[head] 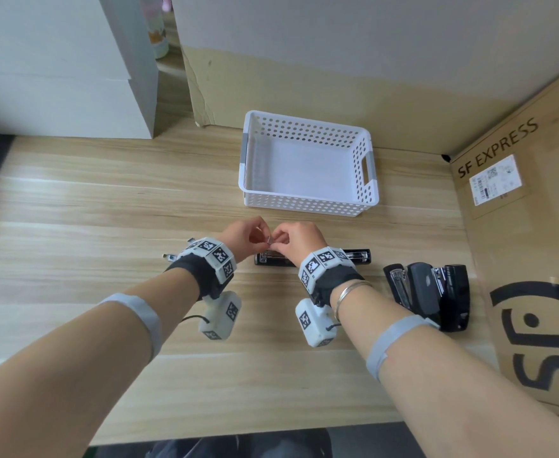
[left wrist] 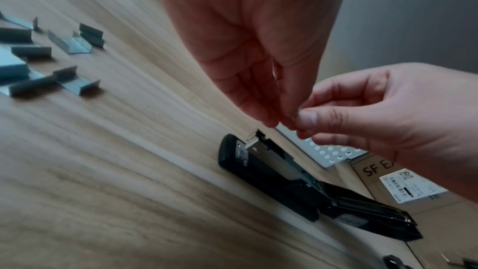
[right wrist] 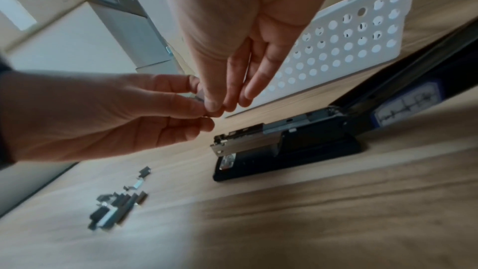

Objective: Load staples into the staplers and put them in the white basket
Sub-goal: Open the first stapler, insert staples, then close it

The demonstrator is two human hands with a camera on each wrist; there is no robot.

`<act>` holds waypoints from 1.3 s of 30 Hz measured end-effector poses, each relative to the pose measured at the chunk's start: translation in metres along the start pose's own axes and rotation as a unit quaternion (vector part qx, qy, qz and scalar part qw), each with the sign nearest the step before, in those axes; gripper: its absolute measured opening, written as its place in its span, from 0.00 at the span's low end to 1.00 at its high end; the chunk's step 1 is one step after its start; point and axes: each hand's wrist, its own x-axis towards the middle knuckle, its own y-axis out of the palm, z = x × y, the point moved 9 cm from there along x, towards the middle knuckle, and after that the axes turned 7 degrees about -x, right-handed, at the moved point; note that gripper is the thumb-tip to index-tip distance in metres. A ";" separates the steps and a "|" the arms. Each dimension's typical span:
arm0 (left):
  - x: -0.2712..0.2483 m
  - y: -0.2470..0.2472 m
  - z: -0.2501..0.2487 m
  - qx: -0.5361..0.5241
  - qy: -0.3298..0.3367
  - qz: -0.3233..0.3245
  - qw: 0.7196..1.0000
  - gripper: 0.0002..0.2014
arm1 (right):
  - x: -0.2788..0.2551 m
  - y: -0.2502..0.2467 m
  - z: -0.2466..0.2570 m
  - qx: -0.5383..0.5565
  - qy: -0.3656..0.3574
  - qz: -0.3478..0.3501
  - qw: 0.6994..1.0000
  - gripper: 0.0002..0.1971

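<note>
A black stapler (head: 273, 259) lies flat on the wooden table with its lid swung fully open, its metal channel (right wrist: 248, 143) bare. Just above it my left hand (head: 245, 234) and right hand (head: 293, 238) meet, both pinching one small strip of staples (head: 270, 240) between fingertips and thumbs. The strip is almost hidden by the fingers (left wrist: 305, 119) in the wrist views. The white perforated basket (head: 307, 206) stands beyond the hands and holds nothing. Several loose staple strips (right wrist: 119, 204) lie on the table to the left.
A cluster of black staplers (head: 430, 294) lies at the right. A tall SF EXPRESS cardboard box (head: 529, 259) walls off the right side. White boxes (head: 56, 77) stand at the back left, and a cardboard panel (head: 337, 90) rises behind the basket.
</note>
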 end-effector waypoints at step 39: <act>-0.006 -0.007 0.030 0.276 -0.061 0.047 0.958 0.15 | 0.006 0.005 -0.023 -0.205 0.033 0.091 0.974 0.17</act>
